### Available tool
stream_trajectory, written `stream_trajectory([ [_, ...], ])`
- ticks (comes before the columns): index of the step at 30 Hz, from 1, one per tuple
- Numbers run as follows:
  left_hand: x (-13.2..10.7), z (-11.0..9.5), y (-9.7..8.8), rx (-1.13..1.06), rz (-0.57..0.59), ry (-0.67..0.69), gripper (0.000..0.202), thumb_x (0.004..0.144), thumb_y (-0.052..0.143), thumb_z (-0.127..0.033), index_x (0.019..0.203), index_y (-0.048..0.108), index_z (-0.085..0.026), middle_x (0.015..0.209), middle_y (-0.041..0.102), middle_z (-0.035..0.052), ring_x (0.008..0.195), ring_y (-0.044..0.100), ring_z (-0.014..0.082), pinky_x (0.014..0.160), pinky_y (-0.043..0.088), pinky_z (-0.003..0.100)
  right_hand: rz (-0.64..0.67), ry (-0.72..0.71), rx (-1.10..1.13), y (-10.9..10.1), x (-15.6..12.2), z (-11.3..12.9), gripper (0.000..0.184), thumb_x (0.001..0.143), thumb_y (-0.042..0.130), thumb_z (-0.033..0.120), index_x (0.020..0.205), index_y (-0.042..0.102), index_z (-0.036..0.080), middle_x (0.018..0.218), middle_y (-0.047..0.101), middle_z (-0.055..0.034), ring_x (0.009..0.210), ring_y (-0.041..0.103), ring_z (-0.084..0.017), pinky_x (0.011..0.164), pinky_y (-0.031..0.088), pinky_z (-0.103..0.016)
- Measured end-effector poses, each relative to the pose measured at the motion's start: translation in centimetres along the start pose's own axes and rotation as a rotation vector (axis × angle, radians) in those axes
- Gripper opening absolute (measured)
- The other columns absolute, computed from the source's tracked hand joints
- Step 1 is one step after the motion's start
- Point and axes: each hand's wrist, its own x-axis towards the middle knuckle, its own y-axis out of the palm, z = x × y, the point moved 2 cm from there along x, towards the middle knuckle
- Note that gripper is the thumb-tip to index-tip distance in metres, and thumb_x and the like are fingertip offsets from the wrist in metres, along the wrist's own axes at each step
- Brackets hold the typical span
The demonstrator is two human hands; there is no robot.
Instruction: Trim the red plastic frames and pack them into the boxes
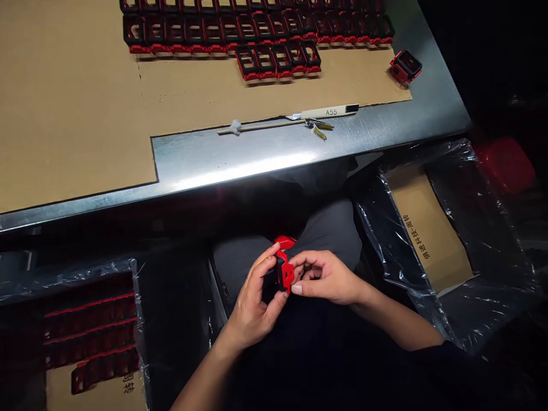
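A metal table (214,160) carries rows of red-and-black frames (265,41) beyond the fingers (262,267). Between thumb and fingers, the left hand (254,302) grasps a red-and-black piece (286,274); the right hand (329,278), fingers bent, touches its side, grip unclear.

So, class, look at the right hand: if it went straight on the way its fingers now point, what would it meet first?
Most likely the red and black frame held in the left hand. The right hand looks right at its edge; whether they touch is hard to tell.
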Motion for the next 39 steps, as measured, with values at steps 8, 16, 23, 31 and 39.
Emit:
stream_trajectory([
  [8,-0.1,-0.2,-0.3,-0.007,0.049,-0.001,0.073,0.088,0.061,-0.008,0.151,0.030,-0.027,0.158,0.037,0.0151,0.146,0.039,0.0260,0.116,0.040,0.047,-0.010,-0.011,0.105,0.4,0.3,-0.2,0.019,0.074,0.084,0.022,0.084,0.069,0.015,0.078,0.070,0.0015,0.070,0.063,-0.008,0.069,0.051,-0.021],
  [16,-0.3,1.2,-0.5,-0.242,-0.294,-0.636,0.031,0.092,0.061,-0.036,0.117,0.059,-0.019,0.084,0.071,0.0037,0.078,0.068,0.0172,0.078,0.055,0.031,-0.122,-0.085,-0.153,-0.1,0.2,-0.1,0.016,0.077,0.081,0.028,0.083,0.071,0.017,0.076,0.071,0.0004,0.064,0.060,-0.009,0.062,0.048,-0.021],
  [23,0.2,-0.7,0.4,-0.563,-0.081,-0.680,0.037,0.088,0.050,-0.029,0.123,0.056,-0.018,0.100,0.067,0.0067,0.087,0.063,0.0193,0.081,0.052,0.034,-0.157,-0.256,-0.334,0.0,0.2,0.2,0.009,0.081,0.077,0.025,0.084,0.073,0.018,0.078,0.072,-0.0018,0.068,0.063,-0.012,0.065,0.051,-0.025],
  [31,1.3,-1.9,0.3,-0.506,0.042,-0.682,0.027,0.089,0.062,-0.044,0.093,0.059,-0.018,0.086,0.062,0.0031,0.081,0.057,0.0167,0.076,0.047,0.029,-0.141,-0.121,-0.009,-0.1,0.4,-0.4,0.038,0.076,0.084,0.030,0.109,0.068,0.019,0.070,0.067,0.0040,0.060,0.065,-0.010,0.061,0.055,-0.023],
  [39,0.4,-0.7,1.4,-0.811,0.073,-0.709,0.033,0.091,0.062,-0.049,0.100,0.061,-0.018,0.087,0.063,0.0048,0.080,0.060,0.0179,0.076,0.051,0.032,-0.092,-0.108,0.105,1.0,0.3,-0.3,0.037,0.078,0.083,0.031,0.109,0.067,0.019,0.072,0.067,0.0039,0.059,0.066,-0.010,0.059,0.059,-0.023],
])
